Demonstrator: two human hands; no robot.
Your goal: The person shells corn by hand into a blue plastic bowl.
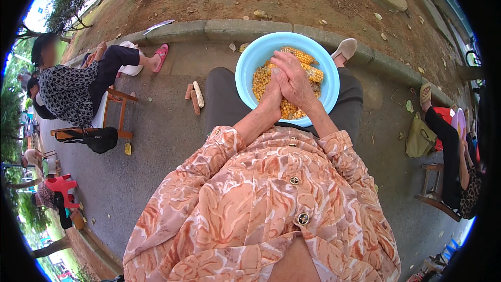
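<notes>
A light-blue plastic basin (241, 82) rests on my lap between my thighs. Loose yellow corn kernels (260, 82) cover its bottom, and ears of corn (299, 55) lie at its far right side, some partly stripped. Over the middle of the basin my two hands press together. My left hand (271, 93) is underneath and to the left; my right hand (291, 78) overlaps it from the right. Between them they grip an ear of corn (267, 65), of which only the end shows past my fingers; the rest is hidden.
Several bare corn cobs (196, 96) lie on the pavement left of my leg. Beyond my feet runs a concrete kerb (242, 29). One person (70, 90) sits on a chair at left; another (450, 156) sits at right beside an olive bag (420, 137). A red stool (62, 188) stands farther left.
</notes>
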